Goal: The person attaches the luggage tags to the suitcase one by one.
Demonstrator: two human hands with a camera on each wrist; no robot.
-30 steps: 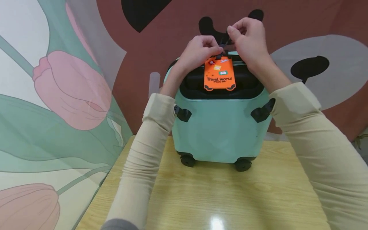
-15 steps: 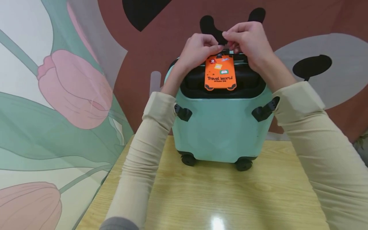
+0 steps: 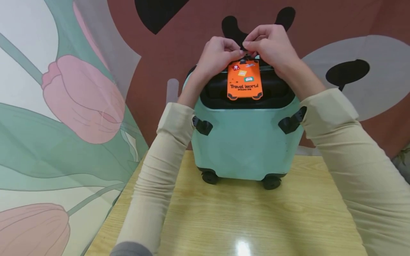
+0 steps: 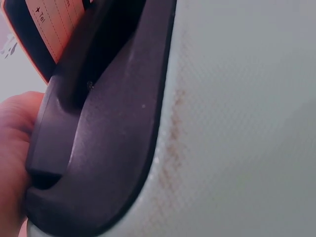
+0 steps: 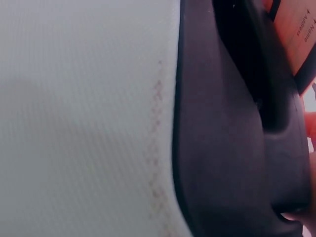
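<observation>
A small mint-green suitcase (image 3: 245, 142) stands on a wooden table (image 3: 230, 220), with a black recessed top and black wheels. An orange luggage tag (image 3: 244, 80) reading "Travel world" lies over the black top. My left hand (image 3: 219, 58) and right hand (image 3: 267, 44) meet above the tag's upper end, both pinching its thin black strap (image 3: 246, 53) at the handle. The left wrist view shows the black handle frame (image 4: 103, 133), the green shell (image 4: 237, 118) and the tag's back (image 4: 54, 22). The right wrist view shows the shell (image 5: 84, 118) and black frame (image 5: 232, 138).
A wall mural with pink tulips (image 3: 83, 99) rises on the left, and a brown backdrop with black and grey shapes (image 3: 346, 73) stands behind the suitcase. Black side latches (image 3: 202, 126) jut from the case. The table's left edge (image 3: 109, 217) runs near the mural.
My right hand has come down and left, closer to my left hand above the tag. The tag and suitcase stay in place.
</observation>
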